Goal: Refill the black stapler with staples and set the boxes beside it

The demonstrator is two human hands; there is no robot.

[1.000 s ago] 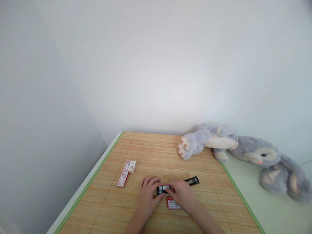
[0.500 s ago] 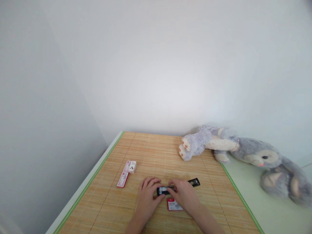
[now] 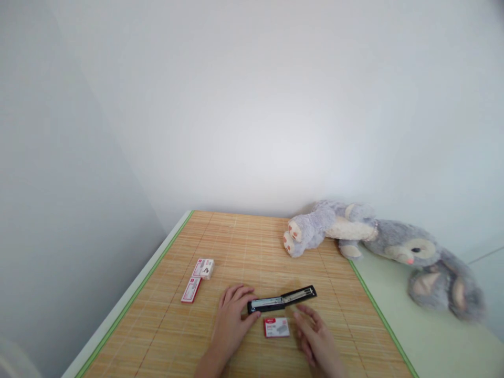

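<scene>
while the black stapler (image 3: 282, 301) lies opened out flat on the bamboo mat (image 3: 244, 247), its long axis runs left to right, rising a little toward the far right. the left hand (image 3: 231, 321) rests at its near left end, thumb touching that end and fingers loosely spread, not closed around it. the right hand (image 3: 315, 340) lies open on the mat just below the stapler's right half, apart from it and holding nothing. the left hand is therefore the nearer one. between the hands, just on the near side of the stapler, sits one small red box (image 3: 276, 327) with its tray showing. count: one stapler, three small red-and-white boxes, the other two (image 3: 199, 278) well off to the left, and one grey plush rabbit (image 3: 378, 244) at the far right.
</scene>
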